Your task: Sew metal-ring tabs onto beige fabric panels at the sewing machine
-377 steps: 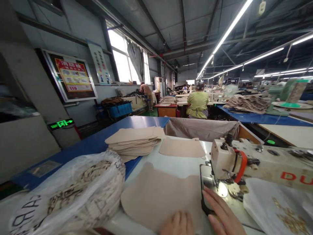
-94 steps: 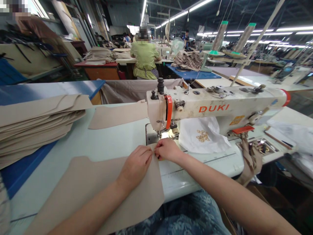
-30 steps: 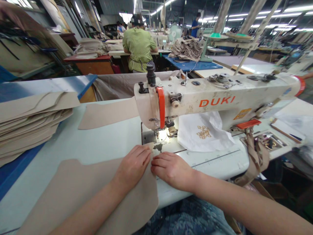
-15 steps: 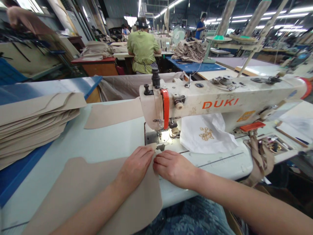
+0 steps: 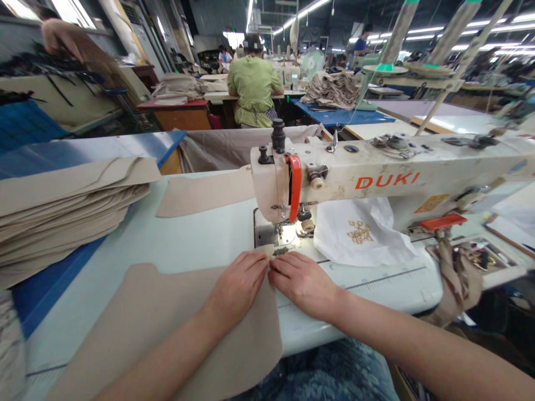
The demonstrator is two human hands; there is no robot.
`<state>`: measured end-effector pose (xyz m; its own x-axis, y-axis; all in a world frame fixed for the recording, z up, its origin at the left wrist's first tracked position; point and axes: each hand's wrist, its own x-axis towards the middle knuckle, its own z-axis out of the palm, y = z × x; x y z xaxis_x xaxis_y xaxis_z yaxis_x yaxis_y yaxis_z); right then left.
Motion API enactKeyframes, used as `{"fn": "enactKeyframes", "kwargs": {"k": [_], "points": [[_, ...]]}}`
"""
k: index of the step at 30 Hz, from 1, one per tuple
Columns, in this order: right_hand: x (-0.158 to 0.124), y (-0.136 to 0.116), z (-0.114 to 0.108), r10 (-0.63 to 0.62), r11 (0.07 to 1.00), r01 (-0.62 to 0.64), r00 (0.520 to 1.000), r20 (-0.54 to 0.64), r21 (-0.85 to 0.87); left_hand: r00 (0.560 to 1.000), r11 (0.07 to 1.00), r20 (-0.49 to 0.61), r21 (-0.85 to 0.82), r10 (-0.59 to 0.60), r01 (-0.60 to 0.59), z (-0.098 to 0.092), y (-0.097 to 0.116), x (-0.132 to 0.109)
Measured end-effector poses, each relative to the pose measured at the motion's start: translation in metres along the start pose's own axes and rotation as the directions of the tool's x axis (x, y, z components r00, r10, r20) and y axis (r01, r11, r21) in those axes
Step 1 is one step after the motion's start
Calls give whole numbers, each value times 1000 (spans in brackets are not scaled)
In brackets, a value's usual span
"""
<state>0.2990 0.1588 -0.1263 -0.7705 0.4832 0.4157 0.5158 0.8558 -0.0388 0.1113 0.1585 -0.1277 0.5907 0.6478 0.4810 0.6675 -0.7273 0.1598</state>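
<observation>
A beige cut fabric panel point(image 5: 159, 312) lies flat on the pale sewing table point(image 5: 192, 245), its top right corner under the needle area of the white DUKI sewing machine point(image 5: 376, 178). My left hand point(image 5: 240, 284) rests palm down on the panel, fingers stretched toward that corner. My right hand point(image 5: 303, 281) lies flat beside it on the panel's right edge, fingertips touching the left hand's. Both hands sit just in front of the lit presser foot point(image 5: 288, 231).
A tall stack of beige panels point(image 5: 62, 206) sits at the left on a blue board. One more panel point(image 5: 200, 192) lies behind the machine head. A white bag with small gold pieces point(image 5: 361, 231) is under the machine arm. A person in green point(image 5: 253, 83) sits ahead.
Both hands stay flat on the panel at the needle; they have slid slightly forward toward the presser foot, and the view has shifted a little to the left.
</observation>
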Motion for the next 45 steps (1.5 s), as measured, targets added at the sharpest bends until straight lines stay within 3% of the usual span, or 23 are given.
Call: {"fn": "enactKeyframes", "kwargs": {"k": [11,26,45], "points": [[2,5,-1,20,1000,-20,999,34,11,1000,999,-11,20,27,-27,1,0,4],[3,42,-1,95,995,-93,993,76,-36,996,995,-35,56,83,-81,27,-20,41],[7,47,-1,162,987,-160,981,105,-22,996,999,-76,28,49,-47,29,-25,48]]}}
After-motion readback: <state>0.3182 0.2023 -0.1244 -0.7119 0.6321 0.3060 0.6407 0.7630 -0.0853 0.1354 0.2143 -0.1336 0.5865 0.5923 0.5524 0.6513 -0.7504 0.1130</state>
